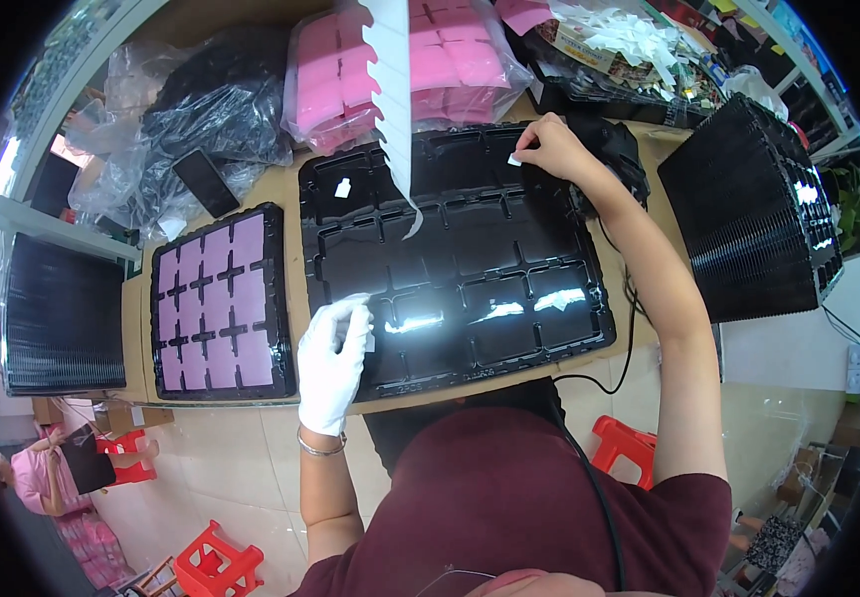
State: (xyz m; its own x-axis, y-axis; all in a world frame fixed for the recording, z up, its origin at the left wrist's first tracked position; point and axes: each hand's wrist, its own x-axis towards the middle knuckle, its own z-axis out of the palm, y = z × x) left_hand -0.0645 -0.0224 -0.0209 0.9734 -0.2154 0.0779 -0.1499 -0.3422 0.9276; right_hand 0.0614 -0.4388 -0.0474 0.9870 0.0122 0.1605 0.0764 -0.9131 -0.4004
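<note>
A large black plastic tray with moulded compartments (430,234) lies on the table in front of me. My right hand (554,149), bare, is closed in a pinch on a small white tab (515,159) over the tray's far right compartment. My left hand (333,363) wears a white glove and is over the tray's near left corner, its fingers curled together. Another small white tab (369,343) shows beside the gloved fingers; whether they grip it I cannot tell. A notched white tab (342,187) lies in the far left compartment. A torn-edged white strip (393,99) hangs above the tray.
Left of the tray lies a smaller black tray with pink pads (194,298). A phone (205,183) rests behind it, near plastic bags. Bagged pink pads (450,70) are at the back. Tall black tray stacks (748,209) stand at both sides. A cable (632,328) runs along the right.
</note>
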